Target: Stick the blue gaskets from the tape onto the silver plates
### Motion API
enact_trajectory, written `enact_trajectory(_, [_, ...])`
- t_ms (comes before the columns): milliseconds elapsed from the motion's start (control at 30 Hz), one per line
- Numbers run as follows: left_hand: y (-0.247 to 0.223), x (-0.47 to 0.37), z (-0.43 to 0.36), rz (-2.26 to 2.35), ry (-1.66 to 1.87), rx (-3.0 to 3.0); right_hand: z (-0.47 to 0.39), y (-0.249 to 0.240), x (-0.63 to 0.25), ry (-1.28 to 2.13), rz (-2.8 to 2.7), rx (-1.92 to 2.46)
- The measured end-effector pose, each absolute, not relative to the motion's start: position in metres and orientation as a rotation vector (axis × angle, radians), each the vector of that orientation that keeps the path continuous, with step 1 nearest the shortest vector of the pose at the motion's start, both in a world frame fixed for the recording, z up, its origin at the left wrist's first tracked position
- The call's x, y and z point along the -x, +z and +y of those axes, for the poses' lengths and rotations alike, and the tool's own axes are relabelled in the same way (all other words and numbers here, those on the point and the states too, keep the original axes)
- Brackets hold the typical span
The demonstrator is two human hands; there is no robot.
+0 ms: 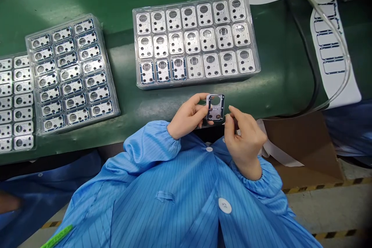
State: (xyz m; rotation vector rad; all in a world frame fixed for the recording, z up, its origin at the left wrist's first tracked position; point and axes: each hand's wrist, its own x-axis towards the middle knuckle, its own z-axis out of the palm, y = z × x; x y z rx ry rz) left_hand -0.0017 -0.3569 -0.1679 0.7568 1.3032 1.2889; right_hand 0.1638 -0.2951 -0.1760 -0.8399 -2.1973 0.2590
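Note:
A small metal plate [216,107] with a dark blue border is held upright by my left hand [190,115], its fingers and thumb closed on the plate's left edge. Just right of the plate is my right hand [245,135], with thumb and index finger bent close together; whether anything thin is between the fingertips is too small to tell. Beyond my hands lies a clear tray [197,81] of silver plates in rows. Three plates at its near left carry blue borders; the others there look plain silver.
Another clear tray [112,97] of blue-bordered plates lies left, beside a further tray [17,151]. At right are a white strip [345,81] with dark frame outlines, a black cable [309,58] and clear tubing. A cardboard box [308,151] sits below the green table [122,66].

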Motion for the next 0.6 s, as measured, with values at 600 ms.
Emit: enact_trajectory(600, [-0.1665, 0.0011, -0.3586, 1.302, 1.262, -0.799, -0.2889, -0.1713, -0.1526, 1.098, -1.916, 1.089])
